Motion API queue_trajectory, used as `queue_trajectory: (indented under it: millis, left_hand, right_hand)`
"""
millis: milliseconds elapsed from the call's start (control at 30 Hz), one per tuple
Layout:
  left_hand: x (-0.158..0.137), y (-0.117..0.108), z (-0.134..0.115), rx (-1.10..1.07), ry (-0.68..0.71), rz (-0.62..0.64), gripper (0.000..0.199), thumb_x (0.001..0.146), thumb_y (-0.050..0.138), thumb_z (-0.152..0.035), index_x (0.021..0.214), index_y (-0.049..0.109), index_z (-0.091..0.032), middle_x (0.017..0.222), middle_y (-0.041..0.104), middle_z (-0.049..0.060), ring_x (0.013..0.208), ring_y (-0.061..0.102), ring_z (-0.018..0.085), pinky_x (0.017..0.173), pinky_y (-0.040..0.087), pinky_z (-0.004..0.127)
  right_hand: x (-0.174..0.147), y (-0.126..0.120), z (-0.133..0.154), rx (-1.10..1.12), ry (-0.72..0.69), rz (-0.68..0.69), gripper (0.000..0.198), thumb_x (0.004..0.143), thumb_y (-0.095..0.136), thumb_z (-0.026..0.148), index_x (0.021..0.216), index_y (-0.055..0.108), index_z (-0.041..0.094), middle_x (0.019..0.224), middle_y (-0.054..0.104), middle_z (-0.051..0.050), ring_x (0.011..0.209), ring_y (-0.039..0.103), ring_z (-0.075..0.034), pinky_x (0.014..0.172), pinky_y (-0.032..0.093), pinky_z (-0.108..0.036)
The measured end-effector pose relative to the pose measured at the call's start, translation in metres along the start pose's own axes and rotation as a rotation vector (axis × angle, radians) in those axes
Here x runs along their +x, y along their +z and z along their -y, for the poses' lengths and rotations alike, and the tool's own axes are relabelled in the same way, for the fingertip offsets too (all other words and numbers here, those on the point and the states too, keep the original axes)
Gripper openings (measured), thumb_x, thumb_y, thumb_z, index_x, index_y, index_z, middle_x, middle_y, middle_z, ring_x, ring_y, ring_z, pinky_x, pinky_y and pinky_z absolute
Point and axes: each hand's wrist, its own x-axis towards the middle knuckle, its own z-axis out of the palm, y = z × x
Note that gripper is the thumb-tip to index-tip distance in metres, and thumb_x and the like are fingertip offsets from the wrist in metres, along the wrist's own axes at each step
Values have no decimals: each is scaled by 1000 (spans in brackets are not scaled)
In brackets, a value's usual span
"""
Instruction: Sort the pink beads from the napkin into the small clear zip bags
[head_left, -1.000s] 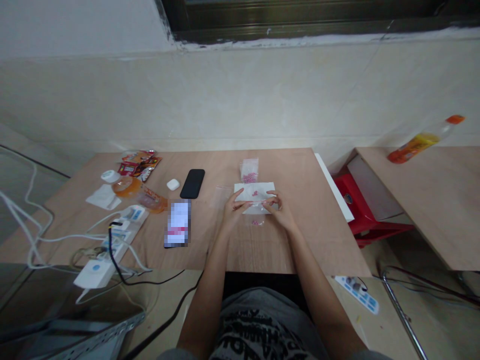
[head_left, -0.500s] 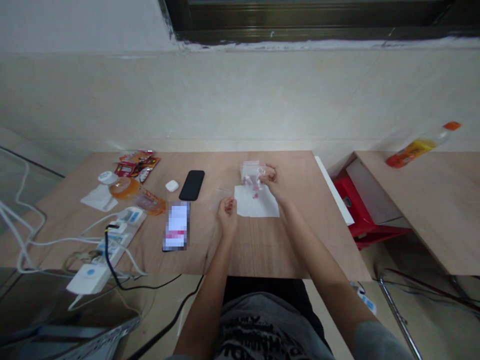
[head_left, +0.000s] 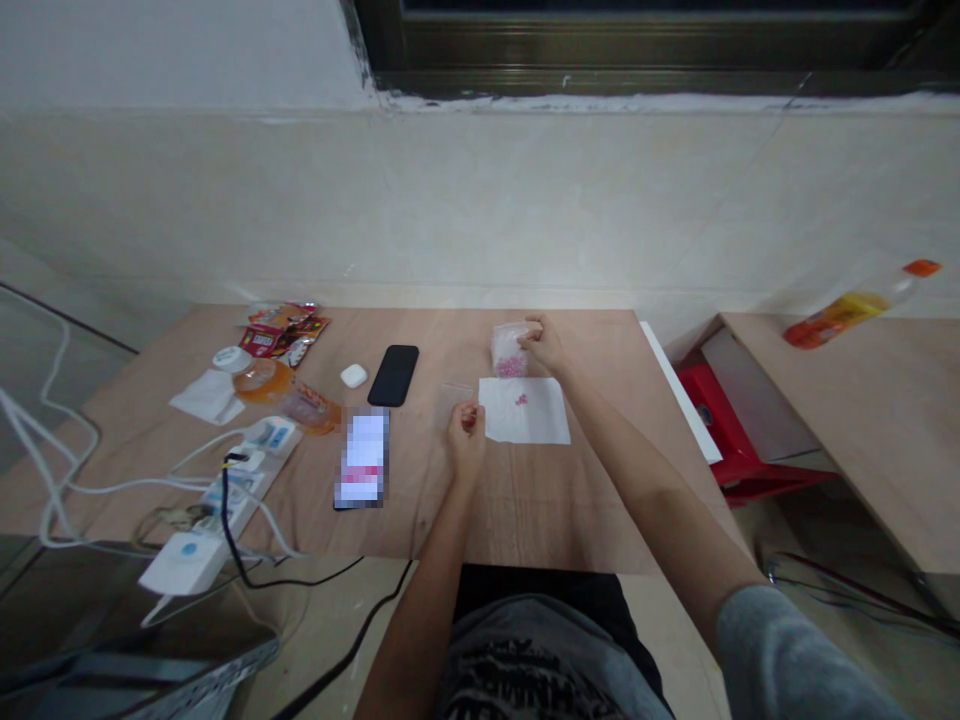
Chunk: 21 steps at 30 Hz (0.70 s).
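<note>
My right hand (head_left: 543, 346) pinches the upper right side of a clear zip bag (head_left: 505, 338) with small pink beads gathered in its bottom. Just below the bag lies a sheet of white paper (head_left: 529, 424), and a little cluster of pink beads (head_left: 521, 399) rests on it. Beside the paper's left edge, my left hand (head_left: 467, 430) is closed with its fingers curled up; what they hold, if anything, is hidden. A second clear plastic bag (head_left: 456, 391) shows right behind that hand, partly covered by it.
Left of my hands are a black phone (head_left: 394, 375), a lit phone (head_left: 363, 460), a white case (head_left: 354, 376), an orange drink bottle (head_left: 289, 394), snack packets (head_left: 281, 338) and a power strip (head_left: 225, 510) with cables. Another bottle (head_left: 855, 308) lies on the right-hand table (head_left: 877, 400).
My right hand has lifted the bead bag slightly up and away from the paper, and the beads on the paper show fully. My left hand stays by the paper, fingers curled. The view shifted slightly.
</note>
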Motion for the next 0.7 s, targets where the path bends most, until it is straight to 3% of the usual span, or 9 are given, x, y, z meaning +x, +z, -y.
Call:
queue_trajectory:
  millis: [167, 300, 400, 533, 700]
  left_hand:
    - [1, 0, 1, 21, 10, -4, 20, 84, 59, -36, 91, 61, -18, 77, 64, 3, 70, 61, 14, 66, 48, 25]
    - [0, 0, 2, 12, 16, 7, 20, 84, 59, -36, 92, 61, -18, 76, 64, 3, 70, 61, 14, 66, 48, 25]
    - [0, 1, 1, 11, 19, 18, 20, 84, 59, -36, 93, 60, -18, 75, 63, 3, 69, 60, 14, 65, 48, 25]
    - [-1, 1, 3, 19, 14, 20, 22, 83, 60, -37, 93, 61, -18, 74, 62, 2, 67, 59, 14, 64, 47, 25]
    - [-4, 2, 4, 49, 23, 42, 23, 84, 59, -38, 95, 62, -18, 78, 64, 4, 70, 61, 15, 67, 48, 25]
  right_hand:
    - [-1, -11, -7, -246, -57, -48, 62, 67, 65, 22, 127, 48, 18, 75, 63, 1, 69, 60, -18, 70, 49, -34]
    - [-20, -19, -8, -236, -100, -187, 71, 68, 66, 29, 135, 43, 19, 95, 65, -7, 77, 58, -19, 73, 49, -35]
    - [-54, -21, -11, -92, -78, -238, 55, 72, 64, 37, 123, 52, 19, 88, 63, -5, 73, 57, -17, 69, 47, -32]
    - [-112, -20, -19, 5, -13, -160, 35, 72, 63, 44, 94, 62, 17, 68, 55, 1, 60, 49, -14, 58, 40, -28]
    - [-148, -17, -20, -79, -44, -284, 29, 78, 59, 43, 93, 62, 18, 62, 49, 5, 55, 43, -12, 55, 35, -25]
